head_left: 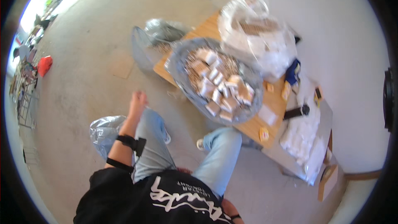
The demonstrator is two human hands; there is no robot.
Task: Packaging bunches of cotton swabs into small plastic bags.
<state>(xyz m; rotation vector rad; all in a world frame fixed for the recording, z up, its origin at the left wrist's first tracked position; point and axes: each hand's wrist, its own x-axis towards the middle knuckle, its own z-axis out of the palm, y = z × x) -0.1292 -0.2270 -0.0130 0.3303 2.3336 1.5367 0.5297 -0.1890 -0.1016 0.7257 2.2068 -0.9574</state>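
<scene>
My left hand (139,99) is over the floor just beyond my left knee, away from the table. Its fingers are curled in, and the picture is too soft to show whether anything is inside them. Of my right arm only a strip of skin with a black band (235,216) appears at the lower edge by my hip; the fingers are hidden. In front of me, a large grey basin (176,64) on the wooden table is filled with loose thin sticks (192,63) and small white-and-tan bundles (216,74). Neither hand touches it.
Beside the basin sits a bulging clear plastic bag (265,52). A black bottle (296,112), white packs (302,137) and a small yellow item (264,134) lie to the right. Another clear bag (105,130) rests on the floor left of me. A wall (331,25) borders the right side.
</scene>
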